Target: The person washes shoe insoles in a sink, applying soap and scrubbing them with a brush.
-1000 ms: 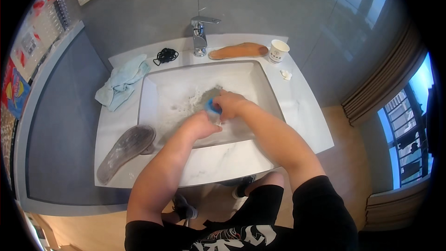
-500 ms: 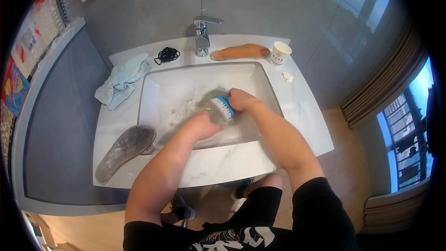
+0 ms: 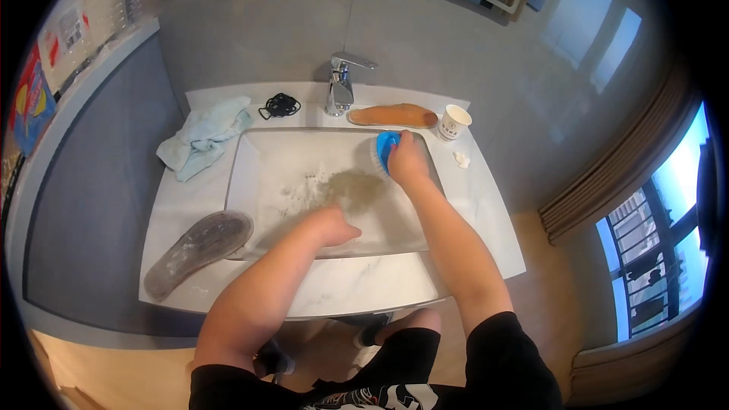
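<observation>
My right hand grips a blue scrubbing brush by its back, at the far right part of the white sink. The white bristles face left, away from my palm. Low over the near part of the basin, my left hand is curled, its thumb pointing right. Its other fingers are mostly hidden, and whatever they may hold cannot be seen. Between the hands, a murky grey-brown patch lies on the sink bottom, with foam specks to its left. A grey shoe sole with whitish smears rests on the counter's near left corner.
A chrome faucet stands behind the basin. Along the counter's back are black laces, an orange-brown insole and a paper cup. A white crumpled bit lies at right, a pale blue cloth at left.
My right hand has lifted the brush away from the left hand, toward the sink's far right edge. The brush has turned. My left hand stays low in the sink. The view has shifted slightly.
</observation>
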A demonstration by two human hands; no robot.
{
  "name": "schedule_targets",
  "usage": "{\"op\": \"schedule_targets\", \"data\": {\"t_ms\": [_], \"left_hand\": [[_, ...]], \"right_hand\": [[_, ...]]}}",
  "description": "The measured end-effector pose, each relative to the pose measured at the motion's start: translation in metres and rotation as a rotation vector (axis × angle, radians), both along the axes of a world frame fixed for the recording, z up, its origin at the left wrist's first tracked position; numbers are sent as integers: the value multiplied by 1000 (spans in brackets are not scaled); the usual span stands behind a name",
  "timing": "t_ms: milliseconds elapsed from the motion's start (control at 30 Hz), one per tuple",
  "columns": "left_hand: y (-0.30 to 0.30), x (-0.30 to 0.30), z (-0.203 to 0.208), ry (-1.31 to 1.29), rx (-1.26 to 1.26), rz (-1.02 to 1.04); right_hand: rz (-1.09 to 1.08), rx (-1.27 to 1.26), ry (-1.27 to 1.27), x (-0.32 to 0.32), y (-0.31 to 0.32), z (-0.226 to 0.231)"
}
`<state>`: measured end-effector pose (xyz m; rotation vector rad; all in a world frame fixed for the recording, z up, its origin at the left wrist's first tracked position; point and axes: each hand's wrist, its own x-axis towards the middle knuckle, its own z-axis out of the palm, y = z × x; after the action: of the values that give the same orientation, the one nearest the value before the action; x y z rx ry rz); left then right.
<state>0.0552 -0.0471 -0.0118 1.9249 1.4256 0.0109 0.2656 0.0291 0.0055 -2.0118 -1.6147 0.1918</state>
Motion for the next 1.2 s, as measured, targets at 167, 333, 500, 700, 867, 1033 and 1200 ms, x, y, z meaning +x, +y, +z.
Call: {"op": "schedule_targets", "data": {"t_ms": [167,333,500,700,867,1033,1200], "left_hand": [[1,-3,0,7,21,-45],[-2,1,-2,21,14,-72],[-3,0,8,9,-28,-85],[-4,0,7,6,-37,-101],[-3,4,-13,-55,29,-148],[-8,4,-4,7,21,-185],[-9,10,-14,14,10,-209]], "right_hand": [[29,-73,-195,2,10,-9],[-20,-82,-229,17,14,-33],[-43,-97,-125,27,32,-64],[-66,-234,260,2,46,-69],[13,-404,567,-18,66,-74],[-6,-417,751,-57,72,-81],[21,-451,760,-100,77,-81]]}}
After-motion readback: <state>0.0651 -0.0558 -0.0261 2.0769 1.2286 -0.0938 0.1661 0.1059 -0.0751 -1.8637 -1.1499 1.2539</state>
